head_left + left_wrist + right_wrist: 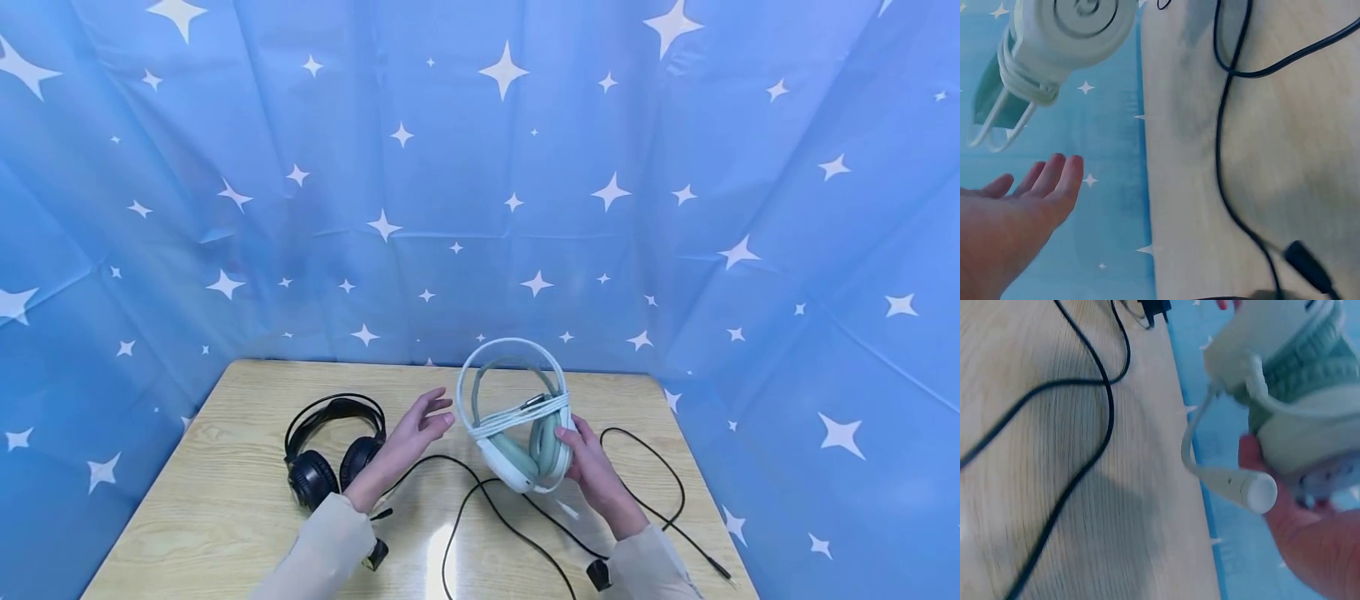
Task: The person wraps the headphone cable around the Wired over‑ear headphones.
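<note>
White and mint-green headphones (pixel 495 454) hang above the table, their white cord (pixel 517 417) wound several times across the headband and ear cups. My right hand (pixel 596 467) grips them by the ear cup on the right. In the right wrist view, a loose white cord end (pixel 1235 487) dangles near my fingers. My left hand (pixel 408 442) is held apart on the left of the headphones, fingers loosely extended and holding nothing. The left wrist view has the wrapped headphones (pixel 1079 31) beyond my left hand's fingertips.
Black headphones (pixel 312 479) lie on the wooden table (pixel 225 467), partly behind my left forearm. Their black cable (pixel 517 529) loops across the tabletop, a plug (pixel 723 573) at the right edge. A blue star-patterned curtain (pixel 450 167) encloses the back and sides.
</note>
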A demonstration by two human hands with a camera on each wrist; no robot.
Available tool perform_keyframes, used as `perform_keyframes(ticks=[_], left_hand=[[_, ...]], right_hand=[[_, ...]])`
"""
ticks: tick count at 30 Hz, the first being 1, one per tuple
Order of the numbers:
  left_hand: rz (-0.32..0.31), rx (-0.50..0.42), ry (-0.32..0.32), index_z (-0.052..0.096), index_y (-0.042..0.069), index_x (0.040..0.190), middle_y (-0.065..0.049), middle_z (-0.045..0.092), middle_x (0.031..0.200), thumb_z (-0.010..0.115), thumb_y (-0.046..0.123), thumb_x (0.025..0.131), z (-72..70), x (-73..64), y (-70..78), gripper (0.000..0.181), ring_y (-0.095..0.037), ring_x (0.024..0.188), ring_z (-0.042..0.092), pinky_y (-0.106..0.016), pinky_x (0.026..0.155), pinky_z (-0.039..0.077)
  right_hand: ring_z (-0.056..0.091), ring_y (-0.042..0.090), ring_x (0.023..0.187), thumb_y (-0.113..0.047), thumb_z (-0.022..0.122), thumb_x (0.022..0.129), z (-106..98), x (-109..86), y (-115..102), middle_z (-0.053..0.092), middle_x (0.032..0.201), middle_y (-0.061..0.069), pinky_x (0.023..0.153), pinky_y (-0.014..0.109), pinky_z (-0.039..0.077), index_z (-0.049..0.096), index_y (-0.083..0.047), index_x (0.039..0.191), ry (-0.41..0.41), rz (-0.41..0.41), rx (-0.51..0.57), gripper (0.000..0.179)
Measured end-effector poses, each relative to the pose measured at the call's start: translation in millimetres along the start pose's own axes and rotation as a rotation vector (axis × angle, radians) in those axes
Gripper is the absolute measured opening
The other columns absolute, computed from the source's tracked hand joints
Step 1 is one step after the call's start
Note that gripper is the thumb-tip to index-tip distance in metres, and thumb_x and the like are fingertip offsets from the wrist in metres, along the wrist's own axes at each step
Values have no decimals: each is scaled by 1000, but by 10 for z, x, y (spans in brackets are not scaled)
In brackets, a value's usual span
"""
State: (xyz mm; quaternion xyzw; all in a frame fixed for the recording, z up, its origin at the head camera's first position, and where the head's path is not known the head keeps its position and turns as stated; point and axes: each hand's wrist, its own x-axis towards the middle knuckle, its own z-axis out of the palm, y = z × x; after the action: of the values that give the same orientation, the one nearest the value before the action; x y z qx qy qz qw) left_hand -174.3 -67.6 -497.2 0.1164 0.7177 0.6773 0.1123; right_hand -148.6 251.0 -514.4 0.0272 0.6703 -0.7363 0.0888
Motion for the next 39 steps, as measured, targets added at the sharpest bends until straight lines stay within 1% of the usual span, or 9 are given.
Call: perform_keyframes(ticks=[3, 7, 13, 14, 16, 21, 31, 35, 39], left_hand=[[7, -32, 82, 37, 2, 156, -24, 49, 150, 59, 23, 105, -6, -49, -63, 59, -40, 133, 54, -51, 107, 47], [5, -52, 184, 43, -3, 150, -27, 53, 143, 60, 15, 104, -34, -122, -155, 52, -41, 127, 58, -49, 100, 53], [-12, -69, 260, 50, -7, 141, -29, 57, 136, 61, 8, 101, -110, -264, -293, 45, -40, 121, 62, -50, 94, 55], [-18, -71, 267, 51, -8, 140, -29, 57, 135, 61, 6, 100, -124, -289, -318, 43, -39, 119, 62, -50, 94, 56], [-35, -75, 279, 52, -9, 138, -28, 58, 134, 60, 4, 99, -152, -344, -364, 41, -37, 117, 63, -49, 93, 56], [-65, -100, 319, 55, -7, 134, -23, 59, 132, 60, 2, 99, -219, -472, -421, 37, -29, 112, 63, -44, 91, 57], [-71, -165, 341, 54, -7, 135, -22, 58, 133, 58, 2, 100, -320, -593, -421, 37, -26, 111, 65, -44, 93, 56], [-51, -191, 329, 52, -9, 136, -23, 58, 133, 57, 4, 101, -349, -618, -416, 37, -29, 112, 65, -45, 93, 56], [-10, -196, 339, 54, -11, 132, -21, 62, 126, 57, 3, 101, -374, -652, -427, 35, -27, 109, 67, -40, 89, 58]], right_hand=[[67, 20, 88, -31, 46, 106, -14, 47, 16, 60, 107, 12, 76, 38, 58, 29, 3, 148, 82, 65, 48, 57], [67, 23, 81, -38, 47, 107, -94, 129, 45, 57, 103, 10, 69, 34, 57, 36, 1, 140, 138, 116, 87, 52], [63, 22, 71, -45, 52, 105, -223, 258, 72, 54, 102, 9, 54, 23, 45, 47, -1, 131, 164, 185, 70, 52], [62, 22, 69, -46, 52, 104, -242, 279, 75, 54, 103, 10, 53, 22, 44, 47, 0, 131, 165, 197, 60, 54], [65, 23, 75, -48, 53, 104, -279, 321, 82, 54, 107, 12, 59, 25, 52, 47, 0, 133, 168, 221, 60, 57], [71, 31, 89, -54, 51, 103, -373, 417, 131, 56, 114, 20, 79, 42, 61, 44, 1, 141, 178, 271, 73, 67], [72, 28, 70, -67, 48, 99, -482, 519, 203, 65, 97, 20, 66, 44, 62, 60, 6, 123, 189, 310, -257, 78], [71, 29, 67, -71, 43, 98, -523, 547, 243, 64, 96, 21, 62, 41, 62, 61, 5, 120, 182, 323, -302, 81], [71, 30, 70, -71, 36, 100, -551, 546, 278, 62, 100, 23, 63, 42, 62, 55, 5, 129, 170, 342, -285, 84]])
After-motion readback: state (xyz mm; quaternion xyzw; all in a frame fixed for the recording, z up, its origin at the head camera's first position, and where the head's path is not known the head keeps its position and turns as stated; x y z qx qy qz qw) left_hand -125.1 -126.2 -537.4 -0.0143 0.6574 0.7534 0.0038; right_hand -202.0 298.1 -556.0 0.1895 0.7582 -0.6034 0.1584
